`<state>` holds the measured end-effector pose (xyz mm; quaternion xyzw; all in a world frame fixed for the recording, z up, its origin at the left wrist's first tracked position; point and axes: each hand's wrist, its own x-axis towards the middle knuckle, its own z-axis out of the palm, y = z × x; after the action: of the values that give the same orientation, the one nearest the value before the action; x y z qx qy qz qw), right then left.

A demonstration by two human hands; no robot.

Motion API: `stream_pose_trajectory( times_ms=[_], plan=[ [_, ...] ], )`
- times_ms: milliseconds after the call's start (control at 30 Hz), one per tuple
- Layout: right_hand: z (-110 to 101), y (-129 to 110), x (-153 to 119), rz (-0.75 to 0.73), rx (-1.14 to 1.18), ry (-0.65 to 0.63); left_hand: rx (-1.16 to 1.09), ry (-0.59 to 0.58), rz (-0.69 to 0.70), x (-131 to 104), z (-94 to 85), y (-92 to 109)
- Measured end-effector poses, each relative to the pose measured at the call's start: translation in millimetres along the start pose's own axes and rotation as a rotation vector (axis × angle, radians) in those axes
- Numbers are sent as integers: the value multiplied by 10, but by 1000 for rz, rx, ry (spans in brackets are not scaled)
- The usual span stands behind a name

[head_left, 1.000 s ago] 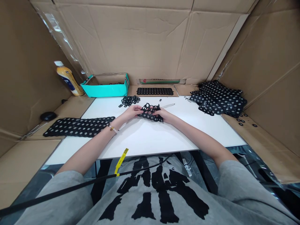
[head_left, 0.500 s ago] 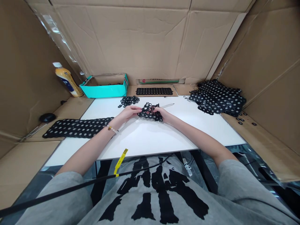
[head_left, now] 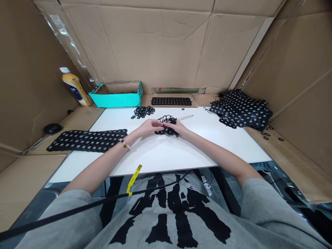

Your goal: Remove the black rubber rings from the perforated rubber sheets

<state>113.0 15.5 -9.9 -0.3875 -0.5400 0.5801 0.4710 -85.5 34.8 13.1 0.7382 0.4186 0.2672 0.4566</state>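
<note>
Between my two hands, over the white tabletop (head_left: 150,155), is a bunched sheet of linked black rings (head_left: 167,130). My left hand (head_left: 151,127) pinches its left edge, fingers together. From the other side my right hand (head_left: 176,127) grips it, with the thumb pressed on the rings and part of the sheet hidden behind the fingers. A pale pen-like tool (head_left: 186,117) lies just beyond my right hand. Several loose black rings (head_left: 143,111) are heaped beyond my left hand. By my left forearm a flat sheet of black rings (head_left: 86,141) is spread out.
At the back stand a turquoise box (head_left: 116,100) and a bottle (head_left: 76,86). A small ring panel (head_left: 171,101) lies near the cardboard wall (head_left: 140,45). Ring sheets (head_left: 241,109) are piled at the right. A black cable (head_left: 103,200) crosses in front of me.
Both hands have come closer together, the left one moving right along the ring sheet. The sheet is more bunched up. A small ring now shows on the table behind the hands.
</note>
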Motion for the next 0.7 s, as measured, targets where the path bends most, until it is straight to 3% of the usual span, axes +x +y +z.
stream_pose_trajectory(
  times_ms=[233,400,500,633,700],
  plan=[
    [-6,16,-22,-18,47,-124,-45,50,-33,-21,104,28],
    [23,39,31,-15,-27,-77,-84,83,-80,48,84,-81],
    [16,51,76,24,-67,14,-81,267,-112,115,-117,-205],
    [-29,47,74,37,-61,18,155,699,-104,160,-617,-412],
    [-47,40,60,28,-86,4,256,768,-157,163,-820,-501]
  ],
)
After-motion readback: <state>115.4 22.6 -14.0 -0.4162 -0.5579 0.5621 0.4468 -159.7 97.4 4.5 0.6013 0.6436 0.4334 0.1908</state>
